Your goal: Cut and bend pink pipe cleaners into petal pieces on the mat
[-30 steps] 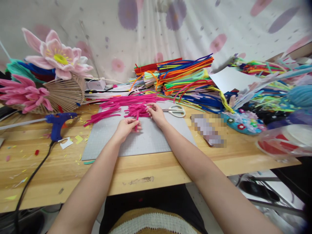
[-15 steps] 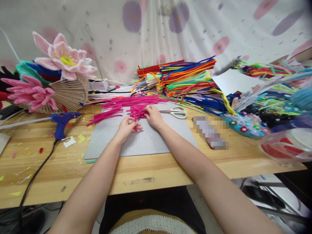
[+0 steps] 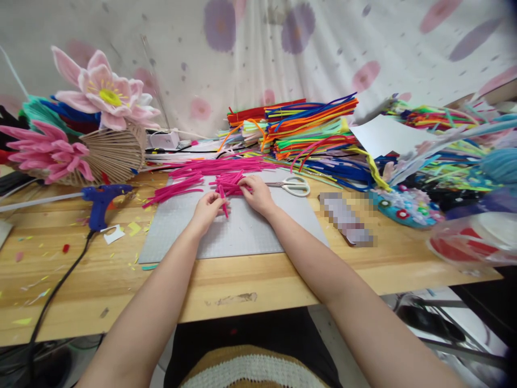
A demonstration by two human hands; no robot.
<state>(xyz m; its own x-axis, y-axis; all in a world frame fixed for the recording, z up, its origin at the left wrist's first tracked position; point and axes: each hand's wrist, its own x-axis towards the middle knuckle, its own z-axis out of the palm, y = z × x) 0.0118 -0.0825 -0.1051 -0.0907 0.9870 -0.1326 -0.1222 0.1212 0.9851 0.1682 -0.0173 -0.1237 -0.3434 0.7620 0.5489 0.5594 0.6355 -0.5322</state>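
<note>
Between the fingers of my left hand [image 3: 208,211] is a short magenta pipe cleaner [image 3: 223,203], held upright over the grey cutting mat [image 3: 242,237]. My right hand [image 3: 257,194] rests at the right side of a heap of cut magenta pipe cleaners [image 3: 229,182], its fingers closed at the heap's edge; whatever they pinch is too small to make out. Longer magenta pipe cleaners [image 3: 177,189] lie on the mat's left part, with more along its back edge. White-handled scissors [image 3: 294,186] lie just right of my right hand.
A blue glue gun [image 3: 100,205] with a black cord stands at left, below pink fuzzy flowers [image 3: 109,97]. Bundles of coloured pipe cleaners [image 3: 311,124] are stacked behind. A blurred-out flat object [image 3: 347,220] and a clear plastic tub [image 3: 472,240] lie at right.
My left hand has shifted slightly left, and its pipe cleaner is now tilted. My right hand has moved a little right, still at the heap.
</note>
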